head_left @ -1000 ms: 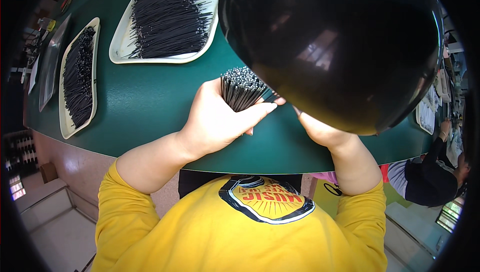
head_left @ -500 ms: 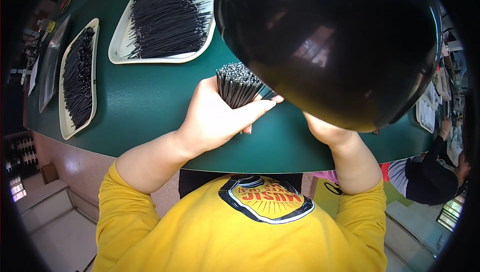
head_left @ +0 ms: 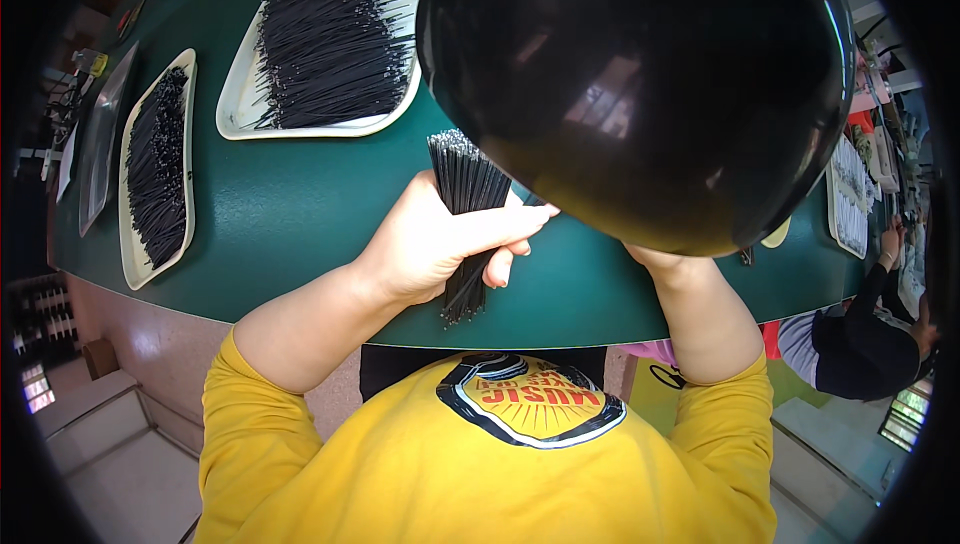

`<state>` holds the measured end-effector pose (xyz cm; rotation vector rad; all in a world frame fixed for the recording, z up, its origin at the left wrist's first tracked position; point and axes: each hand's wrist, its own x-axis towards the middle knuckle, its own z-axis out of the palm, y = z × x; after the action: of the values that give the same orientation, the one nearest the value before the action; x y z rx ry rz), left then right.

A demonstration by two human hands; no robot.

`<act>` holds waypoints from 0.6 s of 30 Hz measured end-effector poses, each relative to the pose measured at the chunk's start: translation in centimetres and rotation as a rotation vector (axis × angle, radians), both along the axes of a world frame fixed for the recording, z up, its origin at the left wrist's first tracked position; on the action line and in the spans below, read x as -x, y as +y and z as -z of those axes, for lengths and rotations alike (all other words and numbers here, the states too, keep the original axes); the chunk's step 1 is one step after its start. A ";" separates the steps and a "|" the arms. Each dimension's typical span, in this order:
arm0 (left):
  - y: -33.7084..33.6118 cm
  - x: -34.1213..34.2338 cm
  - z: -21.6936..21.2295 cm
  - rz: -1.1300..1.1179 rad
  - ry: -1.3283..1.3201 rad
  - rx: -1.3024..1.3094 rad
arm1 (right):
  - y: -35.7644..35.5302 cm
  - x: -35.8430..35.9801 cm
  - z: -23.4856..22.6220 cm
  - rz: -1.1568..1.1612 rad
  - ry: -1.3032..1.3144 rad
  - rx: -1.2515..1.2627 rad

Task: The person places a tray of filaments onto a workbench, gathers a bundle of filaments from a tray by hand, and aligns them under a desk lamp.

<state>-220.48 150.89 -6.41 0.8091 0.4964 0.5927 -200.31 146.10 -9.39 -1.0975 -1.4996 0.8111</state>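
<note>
My left hand [head_left: 425, 239] is wrapped around a thick bundle of thin black wires [head_left: 473, 179], thumb across the front. The bundle's silvery upper ends fan out above the fist, and its lower ends stick out below the fingers. Only the wrist and heel of my right hand [head_left: 660, 259] show; a big glossy black dome-shaped thing [head_left: 640, 94] covers its fingers. What that hand holds, if anything, is hidden. The dome also hides part of the table just right of the bundle.
On the green table [head_left: 290, 214] a large white tray [head_left: 235, 109] and a narrower one [head_left: 128, 244] hold many black wires. A clear plastic tray [head_left: 98, 174] lies at far left. Toward the right edge are a tray of white pieces [head_left: 848, 199] and another person [head_left: 850, 344].
The bundle now stands more upright, its lower ends showing beneath my left hand. My right hand has slipped further behind the black dome, which sits slightly further left in view.
</note>
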 end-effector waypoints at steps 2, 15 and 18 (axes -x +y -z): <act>0.2 0.1 0.0 0.001 -0.056 0.053 | 0.1 0.0 -0.2 -0.079 0.123 0.124; -0.1 0.3 0.2 0.073 -0.094 0.077 | 0.3 0.5 0.7 -0.122 0.283 0.145; -0.2 0.4 0.4 0.024 -0.097 0.021 | 0.6 0.2 0.9 -0.099 0.229 0.112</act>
<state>-220.86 150.69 -6.84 0.7616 0.4028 0.6011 -200.46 146.67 -10.30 -0.9811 -1.3367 1.0640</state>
